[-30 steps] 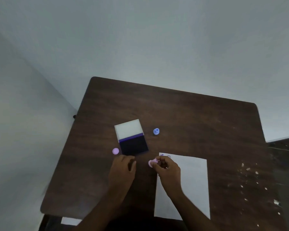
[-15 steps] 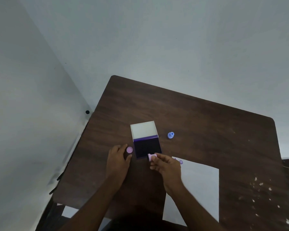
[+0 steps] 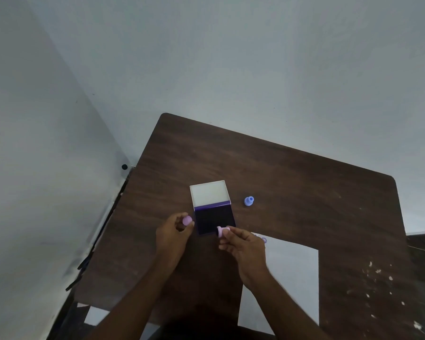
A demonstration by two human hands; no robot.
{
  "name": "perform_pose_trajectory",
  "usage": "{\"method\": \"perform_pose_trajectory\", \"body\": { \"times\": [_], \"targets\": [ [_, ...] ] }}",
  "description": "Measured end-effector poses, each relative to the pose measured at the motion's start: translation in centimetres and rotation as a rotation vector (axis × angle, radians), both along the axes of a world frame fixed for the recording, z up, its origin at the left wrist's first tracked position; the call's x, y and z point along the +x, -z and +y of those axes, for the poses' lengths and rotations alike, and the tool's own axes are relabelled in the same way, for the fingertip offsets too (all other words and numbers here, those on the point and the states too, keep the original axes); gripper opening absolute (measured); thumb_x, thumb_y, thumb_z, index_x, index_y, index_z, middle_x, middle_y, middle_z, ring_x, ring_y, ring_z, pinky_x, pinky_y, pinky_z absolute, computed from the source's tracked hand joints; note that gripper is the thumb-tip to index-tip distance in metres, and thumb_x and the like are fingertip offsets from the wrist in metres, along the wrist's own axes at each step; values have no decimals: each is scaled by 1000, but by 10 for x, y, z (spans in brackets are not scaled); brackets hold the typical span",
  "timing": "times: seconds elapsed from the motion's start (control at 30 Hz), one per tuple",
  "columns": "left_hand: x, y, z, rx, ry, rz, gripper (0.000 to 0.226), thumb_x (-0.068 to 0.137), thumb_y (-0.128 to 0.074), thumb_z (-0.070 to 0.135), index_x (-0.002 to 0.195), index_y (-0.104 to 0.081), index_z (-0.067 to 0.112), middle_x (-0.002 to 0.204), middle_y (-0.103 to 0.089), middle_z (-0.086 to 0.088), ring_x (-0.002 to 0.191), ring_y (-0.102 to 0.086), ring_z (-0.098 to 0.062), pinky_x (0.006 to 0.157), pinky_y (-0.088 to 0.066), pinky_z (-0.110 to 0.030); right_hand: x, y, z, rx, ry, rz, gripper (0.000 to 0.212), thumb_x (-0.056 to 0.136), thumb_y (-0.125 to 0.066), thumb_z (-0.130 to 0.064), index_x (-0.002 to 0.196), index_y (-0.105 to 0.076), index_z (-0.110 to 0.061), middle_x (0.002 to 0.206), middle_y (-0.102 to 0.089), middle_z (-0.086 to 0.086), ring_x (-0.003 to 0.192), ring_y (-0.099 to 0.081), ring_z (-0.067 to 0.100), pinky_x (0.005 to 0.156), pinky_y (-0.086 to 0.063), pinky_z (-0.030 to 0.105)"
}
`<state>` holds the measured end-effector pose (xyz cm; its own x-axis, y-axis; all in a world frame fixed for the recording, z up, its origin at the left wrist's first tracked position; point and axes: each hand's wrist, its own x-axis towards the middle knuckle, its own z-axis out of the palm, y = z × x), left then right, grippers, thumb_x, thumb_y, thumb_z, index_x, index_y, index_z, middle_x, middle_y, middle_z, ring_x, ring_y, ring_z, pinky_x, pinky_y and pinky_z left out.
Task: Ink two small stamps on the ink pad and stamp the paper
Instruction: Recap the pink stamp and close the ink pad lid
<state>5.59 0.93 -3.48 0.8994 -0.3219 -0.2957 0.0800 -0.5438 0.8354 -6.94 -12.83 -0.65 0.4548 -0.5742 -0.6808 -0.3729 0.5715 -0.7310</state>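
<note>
Since a moment ago left hand [image 3: 173,233] closed its grip on round lilac stamp [image 3: 187,220]; right hand [image 3: 245,246] pinches pink stamp [image 3: 220,231] tilted at dark purple ink pad [image 3: 215,218] edge, risking patchy inking.

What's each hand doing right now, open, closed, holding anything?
Left hand: closed around the purple stamp.
Right hand: closed, pinching the pink stamp at the near edge of the ink pad.

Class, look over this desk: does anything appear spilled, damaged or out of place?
Yes: pale flecks speckle the dark table at its right side, like chipped finish or dried splatter. Ink pad, paper and stamps look orderly.
</note>
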Motion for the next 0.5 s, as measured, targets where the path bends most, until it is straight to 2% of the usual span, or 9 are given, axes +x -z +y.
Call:
{"method": "perform_pose_trajectory", "body": {
  "times": [0.1,0.27,0.4,0.5],
  "targets": [
    [-5,-9,-1,-82,37,117,25,88,-66,28,113,-65,23,102,-67,13,89,-60,5,70,-44,-5,5,-1,1,28,11,-17,36,61,-79,-26,94,-74,-12,85,-77,9,77,-74,28,64,-60,28],
    [-15,-17,0,-254,23,314,34,82,-72,10,112,-67,25,104,-69,15,96,-64,6,70,-49,-5,9,-1,1,43,2,-51,36,62,-79,-23,96,-73,-11,87,-77,9,80,-74,28,66,-61,30],
    [-18,-20,2,-168,138,242,35,84,-71,15,117,-66,24,111,-69,12,102,-63,-1,82,-50,-12,12,-3,3,14,-49,-73,30,71,-78,-17,100,-72,-9,90,-77,9,83,-74,27,74,-60,35],
    [-18,-22,0,-146,192,223,39,82,-73,15,120,-66,17,110,-69,7,96,-64,0,81,-50,-10,13,-5,4,-28,-114,-100,39,63,-81,-27,99,-73,-13,91,-77,7,85,-73,26,73,-60,32]
  ]
}}
